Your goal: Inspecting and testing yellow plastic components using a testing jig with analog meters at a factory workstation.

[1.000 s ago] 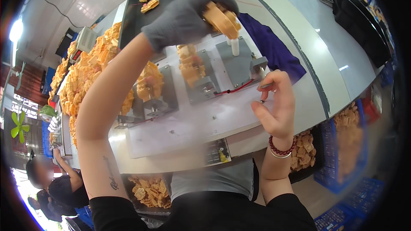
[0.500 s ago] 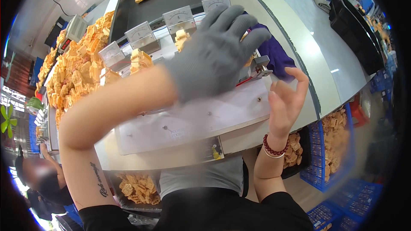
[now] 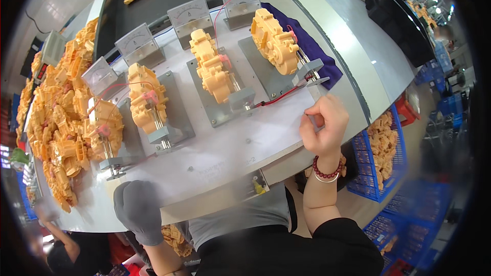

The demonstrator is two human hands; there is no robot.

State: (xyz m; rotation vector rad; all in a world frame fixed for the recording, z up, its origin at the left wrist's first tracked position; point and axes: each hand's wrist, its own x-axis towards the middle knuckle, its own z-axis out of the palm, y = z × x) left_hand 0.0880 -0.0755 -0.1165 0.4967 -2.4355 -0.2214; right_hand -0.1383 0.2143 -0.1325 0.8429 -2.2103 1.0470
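Since the bare right hand (image 3: 325,122) is hanging near the red wire (image 3: 281,97) and the metal clamp (image 3: 309,69) of the rightmost housing (image 3: 274,41), a snag is looking like the main risk to me: one careless sweep could be tugging that lead loose. Its fingers are curling toward the thumb, but I can't tell if they're pinching anything tiny. The gloved left hand (image 3: 138,207) is sitting by the table's front edge, fingers mostly hidden, so I can't tell its grip either. All four yellow housings are standing on gray plates. The heap (image 3: 56,133) is crowding the leftmost housing (image 3: 104,128), so sliding pieces could be bumping it. Texture-wise, the housings are showing lumpy, ribbed, hard-looking plastic, the clamp is looking smooth and boxy, the glove matte gray, and the purple cloth (image 3: 312,46) is lying softly rumpled.
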